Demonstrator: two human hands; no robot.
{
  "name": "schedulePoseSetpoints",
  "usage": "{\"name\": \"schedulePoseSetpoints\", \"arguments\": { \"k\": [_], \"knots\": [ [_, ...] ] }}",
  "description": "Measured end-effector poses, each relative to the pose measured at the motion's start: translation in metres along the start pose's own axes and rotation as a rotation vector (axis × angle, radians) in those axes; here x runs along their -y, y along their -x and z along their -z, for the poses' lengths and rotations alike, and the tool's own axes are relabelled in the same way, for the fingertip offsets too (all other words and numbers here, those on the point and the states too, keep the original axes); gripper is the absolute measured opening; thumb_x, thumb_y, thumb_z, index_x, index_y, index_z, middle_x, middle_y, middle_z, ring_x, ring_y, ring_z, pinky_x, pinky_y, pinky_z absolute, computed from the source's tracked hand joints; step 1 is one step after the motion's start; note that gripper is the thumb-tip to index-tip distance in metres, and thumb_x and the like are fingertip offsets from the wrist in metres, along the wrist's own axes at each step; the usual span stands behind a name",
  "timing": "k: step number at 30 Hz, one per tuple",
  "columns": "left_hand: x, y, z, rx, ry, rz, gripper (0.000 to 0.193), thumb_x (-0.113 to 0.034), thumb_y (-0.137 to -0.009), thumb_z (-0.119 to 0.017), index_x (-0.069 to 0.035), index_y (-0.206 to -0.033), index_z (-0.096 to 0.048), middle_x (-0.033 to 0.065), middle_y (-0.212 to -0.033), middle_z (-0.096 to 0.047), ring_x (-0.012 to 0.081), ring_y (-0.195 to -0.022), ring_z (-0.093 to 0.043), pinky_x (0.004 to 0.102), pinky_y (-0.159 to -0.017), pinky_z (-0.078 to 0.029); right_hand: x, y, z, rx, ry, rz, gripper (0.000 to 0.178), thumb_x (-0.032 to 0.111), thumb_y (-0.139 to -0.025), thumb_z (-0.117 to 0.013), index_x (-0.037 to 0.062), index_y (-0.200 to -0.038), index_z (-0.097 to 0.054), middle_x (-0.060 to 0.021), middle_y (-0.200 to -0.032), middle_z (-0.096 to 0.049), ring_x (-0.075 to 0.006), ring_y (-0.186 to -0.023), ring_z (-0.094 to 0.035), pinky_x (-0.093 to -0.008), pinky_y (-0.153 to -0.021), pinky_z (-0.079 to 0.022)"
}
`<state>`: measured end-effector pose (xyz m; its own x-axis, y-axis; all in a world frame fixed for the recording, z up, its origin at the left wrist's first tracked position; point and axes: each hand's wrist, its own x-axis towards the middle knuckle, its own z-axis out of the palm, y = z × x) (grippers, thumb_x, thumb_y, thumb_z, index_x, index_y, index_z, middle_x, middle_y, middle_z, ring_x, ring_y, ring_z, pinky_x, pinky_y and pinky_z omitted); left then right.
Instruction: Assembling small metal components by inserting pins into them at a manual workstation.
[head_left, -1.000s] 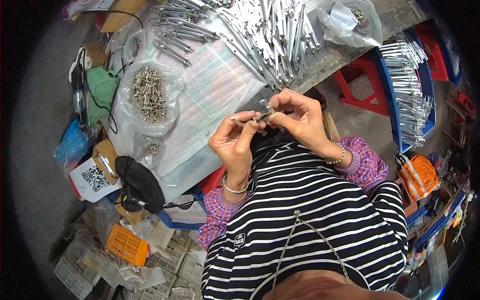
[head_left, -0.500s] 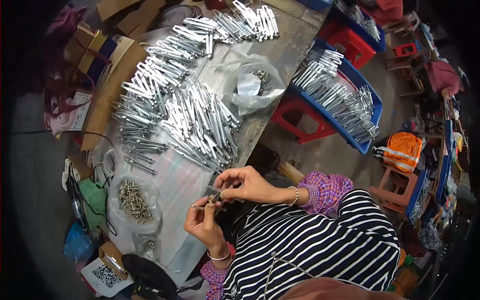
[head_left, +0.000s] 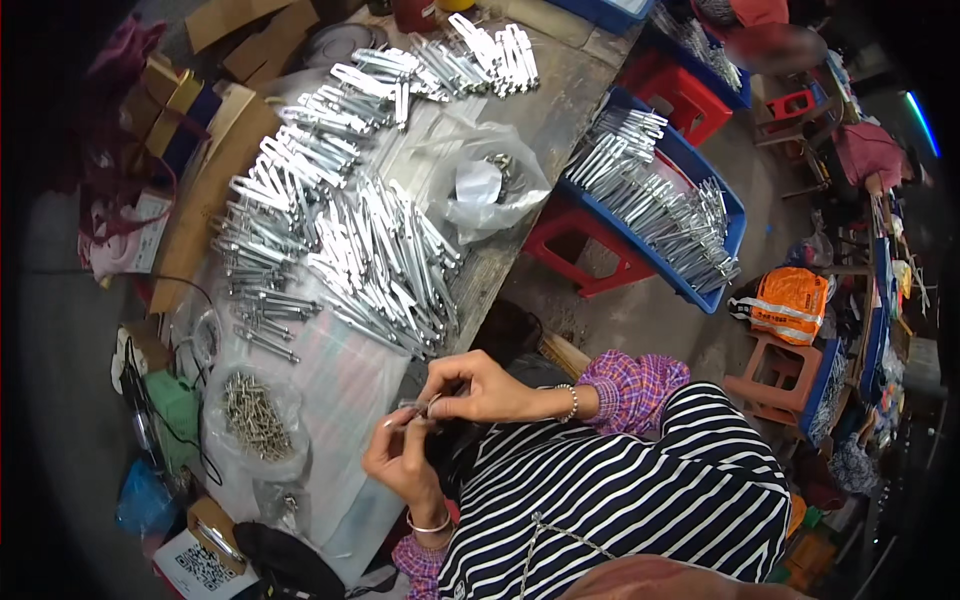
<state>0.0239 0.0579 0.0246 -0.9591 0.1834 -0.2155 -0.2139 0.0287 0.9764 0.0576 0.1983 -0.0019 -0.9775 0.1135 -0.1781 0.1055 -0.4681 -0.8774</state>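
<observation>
In front of the striped garment, my left hand point(head_left: 403, 465) and my right hand point(head_left: 482, 392) meet fingertip to fingertip. Both are closed in a pinch around a small metal part point(head_left: 409, 405); the fingers cover most of it, so its exact kind cannot be made out. Beyond them on the table lies a large heap of long, thin silver metal fittings point(head_left: 385, 265), with more set in rows along its left and far sides. An open clear plastic bag of short bolts or screws point(head_left: 258, 415) sits to the left of my left hand.
Another clear bag point(head_left: 490, 185) with small metal parts stands near the table's right edge. Past that edge, a blue crate point(head_left: 665, 195) full of similar fittings rests on a red stool point(head_left: 580, 255). An orange bag point(head_left: 790, 303) lies on a brown stool point(head_left: 775, 375).
The fingertips have closed in around the small metal part, which shows less than before. The whole view has shifted slightly, moving the far table contents leftward.
</observation>
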Motion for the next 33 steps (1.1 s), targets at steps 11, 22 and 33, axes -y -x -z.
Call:
{"name": "schedulePoseSetpoints", "arguments": {
  "k": [11,22,33],
  "knots": [
    [0.005,-0.018,-0.010,0.100,0.263,0.090,0.021,0.003,-0.079,-0.061,0.007,-0.099,-0.057,0.0090,-0.086,-0.063,0.0130,-0.077,-0.060,0.0239,-0.071,-0.049,0.007,-0.009,0.007,-0.086,-0.001,-0.117,0.013,0.002,-0.079,-0.061,-0.0032,-0.089,-0.056,-0.0060,-0.077,-0.061,-0.0104,-0.068,-0.059,-0.0215,-0.060,-0.048],
    [0.022,-0.014,0.007,0.043,0.286,0.076,0.022,0.002,-0.079,-0.063,0.008,-0.099,-0.057,0.0098,-0.090,-0.062,0.0134,-0.081,-0.060,0.0231,-0.074,-0.049,-0.005,-0.007,0.002,-0.078,-0.081,-0.141,0.023,0.001,-0.080,-0.062,-0.0030,-0.101,-0.054,-0.0080,-0.087,-0.061,-0.0131,-0.072,-0.060,-0.0253,-0.066,-0.050],
    [0.020,-0.009,0.003,-0.003,0.139,-0.019,0.015,0.006,-0.075,-0.065,0.005,-0.089,-0.063,0.0029,-0.078,-0.060,0.0071,-0.069,-0.056,0.0175,-0.061,-0.045,-0.005,-0.006,0.003,-0.046,0.093,-0.015,0.018,-0.006,-0.075,-0.062,-0.0059,-0.094,-0.061,-0.0070,-0.086,-0.059,-0.0132,-0.075,-0.060,-0.0238,-0.068,-0.050]
  ]
}}
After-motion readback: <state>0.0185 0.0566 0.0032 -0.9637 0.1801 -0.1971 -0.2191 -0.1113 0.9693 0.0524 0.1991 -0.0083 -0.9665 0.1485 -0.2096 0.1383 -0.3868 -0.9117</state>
